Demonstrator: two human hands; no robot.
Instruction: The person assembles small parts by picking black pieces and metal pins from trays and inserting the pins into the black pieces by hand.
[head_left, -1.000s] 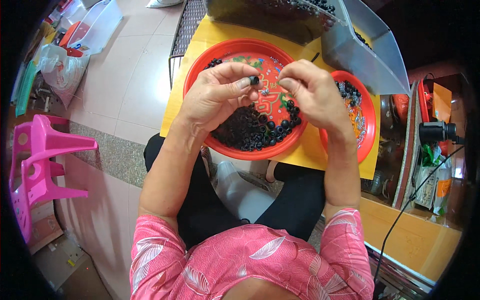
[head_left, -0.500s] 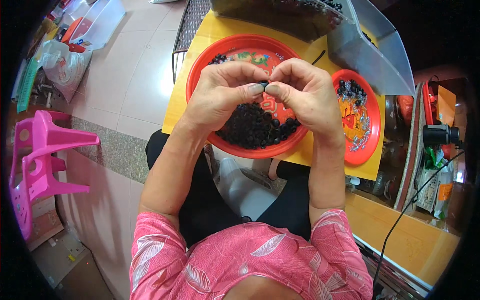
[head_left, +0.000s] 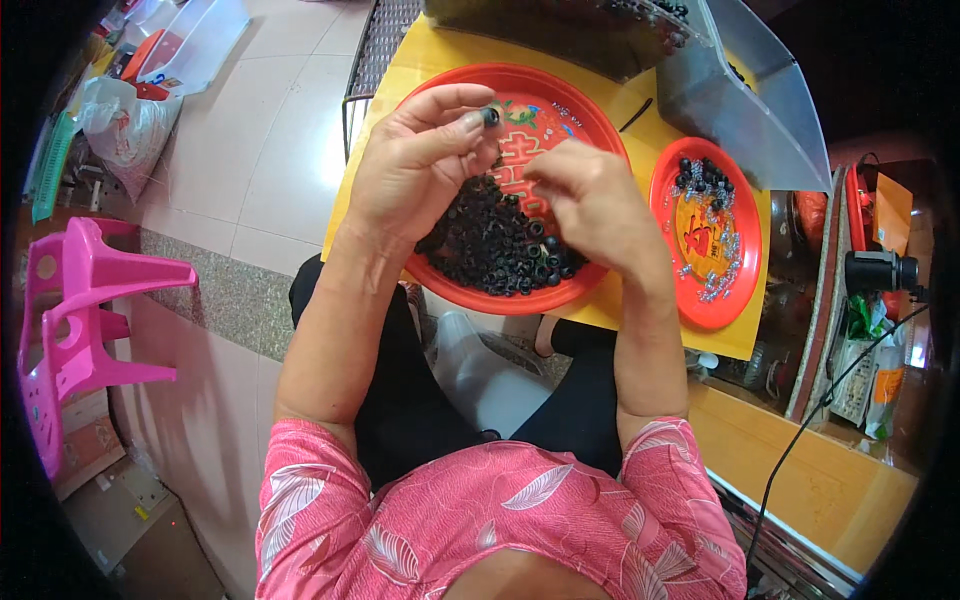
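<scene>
Two hands are over the larger of two red trays, in the upper middle of the frame. The left hand (head_left: 420, 155) has thumb and forefinger closed on one black piece (head_left: 490, 117), which is above the upper left part of this large tray (head_left: 617, 135). The right hand (head_left: 590, 200) is over the tray's right side, with its fingers curved inward; I cannot tell how closely they meet or whether they hold something. Below the hands lies one heap (head_left: 490, 250) of black pieces, too many to count. The small tray (head_left: 752, 240), at right, carries more black pieces and many clear beads (head_left: 718, 290). Both trays are on one yellow tabletop (head_left: 622, 97). Two bins stand at its top edge: one dark-filled bin (head_left: 550, 42) and, to the right, one clear bin (head_left: 705, 125).
</scene>
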